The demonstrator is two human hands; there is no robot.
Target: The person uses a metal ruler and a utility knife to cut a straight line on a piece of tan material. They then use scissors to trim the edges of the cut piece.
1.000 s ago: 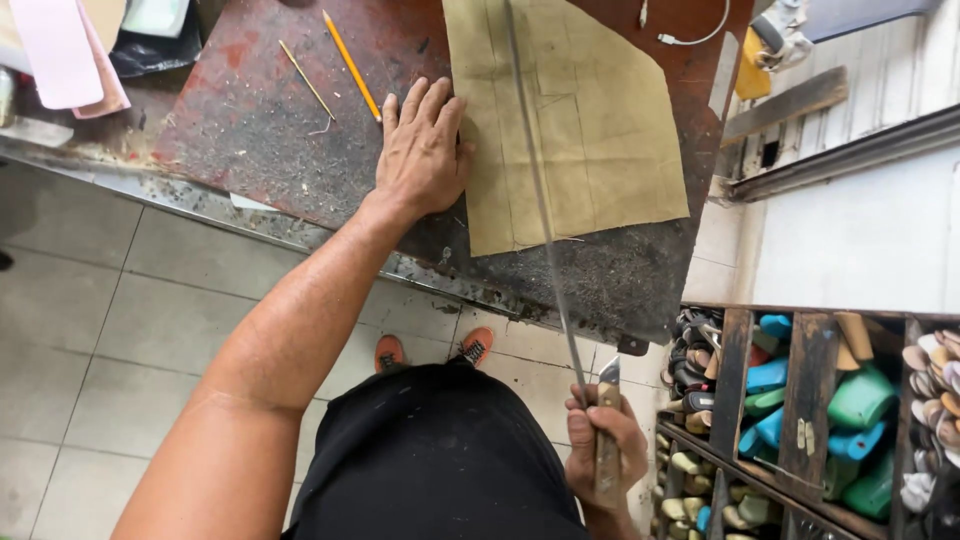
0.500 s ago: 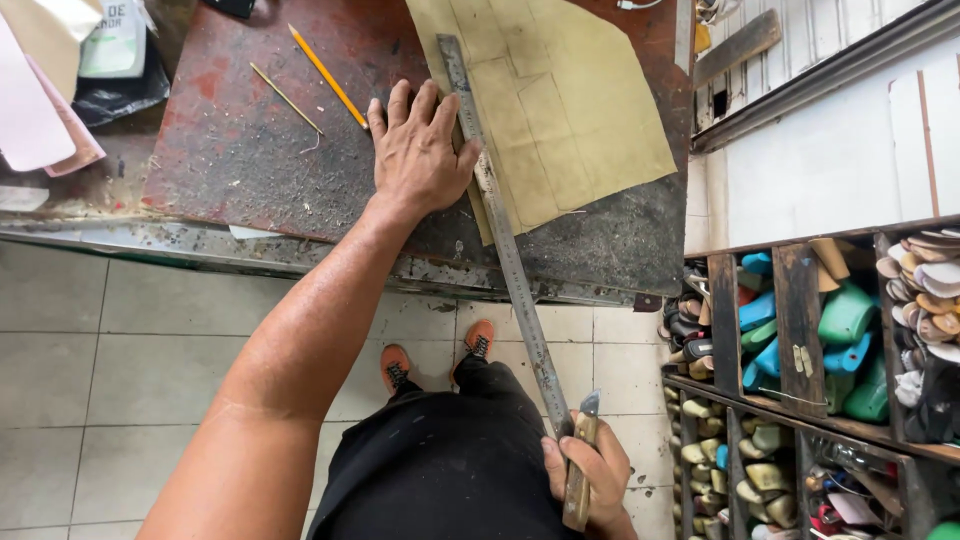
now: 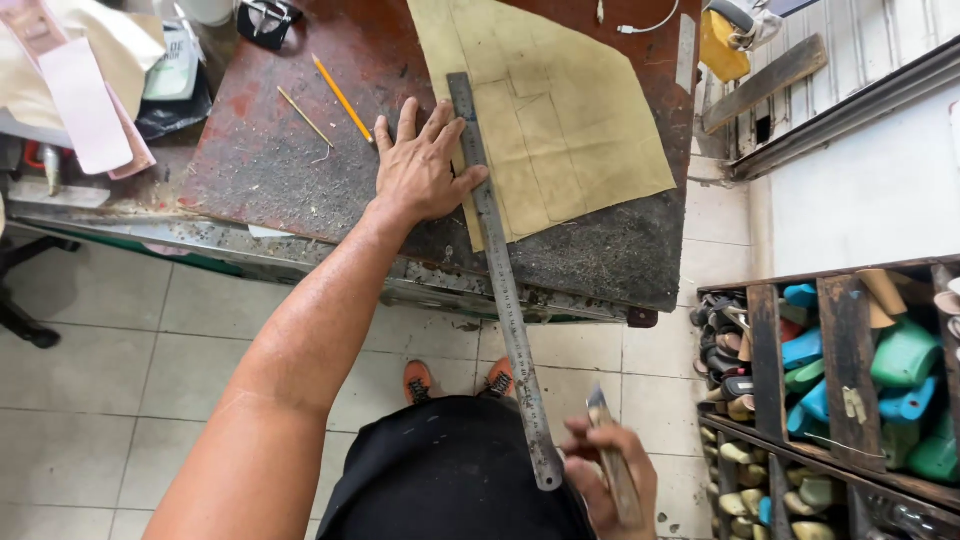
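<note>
On bench: one ruler (image 3: 497, 270), two pencils (image 3: 343, 98).

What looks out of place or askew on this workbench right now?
The long metal ruler overhangs the table edge, with about half of it unsupported in mid-air. Only the left hand pins it beside the tan sheet.

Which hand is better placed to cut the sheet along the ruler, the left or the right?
The right hand, probably. It holds the knife near the ruler's lower end. The left hand lies flat, pressing the ruler on the tan sheet, so it looks occupied.
</note>
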